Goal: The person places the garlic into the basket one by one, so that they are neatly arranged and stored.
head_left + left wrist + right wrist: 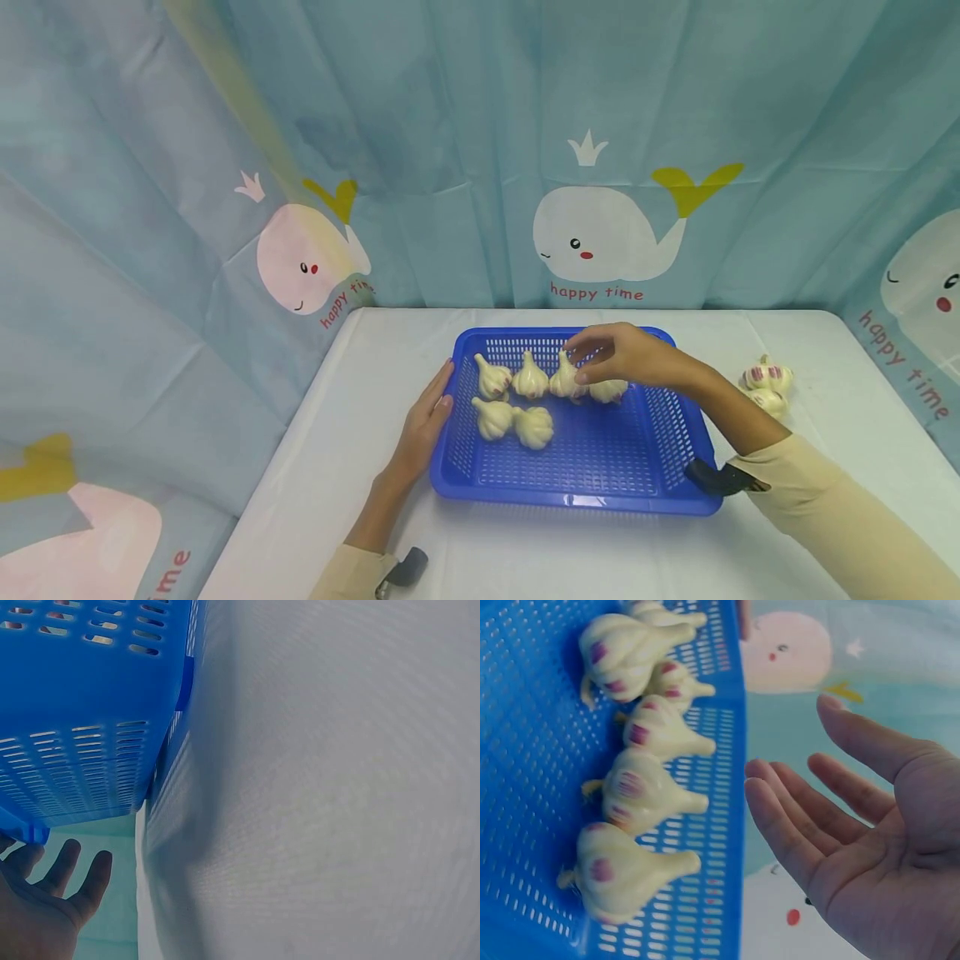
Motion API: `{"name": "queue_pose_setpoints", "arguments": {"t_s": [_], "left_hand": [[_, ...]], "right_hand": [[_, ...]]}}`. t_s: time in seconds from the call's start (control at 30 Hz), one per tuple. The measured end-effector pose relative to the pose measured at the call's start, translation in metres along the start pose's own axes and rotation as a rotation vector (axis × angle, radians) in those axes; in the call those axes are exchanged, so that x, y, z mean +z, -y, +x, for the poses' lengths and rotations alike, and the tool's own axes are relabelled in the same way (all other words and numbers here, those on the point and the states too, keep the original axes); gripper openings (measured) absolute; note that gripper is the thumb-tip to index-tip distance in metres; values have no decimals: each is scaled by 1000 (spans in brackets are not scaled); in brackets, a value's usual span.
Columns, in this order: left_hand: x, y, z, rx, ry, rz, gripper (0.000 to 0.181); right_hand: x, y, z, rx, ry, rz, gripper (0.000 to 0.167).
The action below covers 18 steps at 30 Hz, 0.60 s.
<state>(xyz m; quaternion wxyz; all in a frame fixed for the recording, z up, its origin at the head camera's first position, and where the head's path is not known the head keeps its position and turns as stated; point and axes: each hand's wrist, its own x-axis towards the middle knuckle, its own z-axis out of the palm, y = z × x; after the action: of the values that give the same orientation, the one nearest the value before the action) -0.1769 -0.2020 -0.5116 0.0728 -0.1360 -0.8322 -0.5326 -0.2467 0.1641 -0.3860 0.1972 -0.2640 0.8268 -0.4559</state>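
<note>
Several white garlic bulbs (pixel 535 427) with purplish patches lie in a blue plastic basket (pixel 570 500). One row runs along the back wall and a shorter one lies in front at the left. My right hand (pixel 626 357) is over the back row, partly covering the rightmost bulb (pixel 608 391). In the right wrist view its relaxed fingers (pixel 799 840) hold nothing and stand apart from the garlic. My left hand (pixel 422 429) rests against the basket's left side; in the left wrist view its fingers (pixel 94 881) are spread by the rim.
Two more garlic bulbs (pixel 768 377) lie on the white table (pixel 375 367) right of the basket, partly behind the right forearm. A blue curtain (pixel 465 167) with whale prints hangs behind and beside the table.
</note>
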Motion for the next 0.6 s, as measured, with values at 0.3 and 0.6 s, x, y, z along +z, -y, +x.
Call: {"name": "queue_pose_setpoints", "arguments": {"t_s": [0.3, 0.6], "left_hand": [[0, 1, 0, 6, 4, -6, 56], [0, 1, 0, 12, 6, -12, 56]], "right_hand": [[-17, -2, -28, -20, -112, -63, 46], [-28, -18, -58, 1, -213, -57, 51]]}}
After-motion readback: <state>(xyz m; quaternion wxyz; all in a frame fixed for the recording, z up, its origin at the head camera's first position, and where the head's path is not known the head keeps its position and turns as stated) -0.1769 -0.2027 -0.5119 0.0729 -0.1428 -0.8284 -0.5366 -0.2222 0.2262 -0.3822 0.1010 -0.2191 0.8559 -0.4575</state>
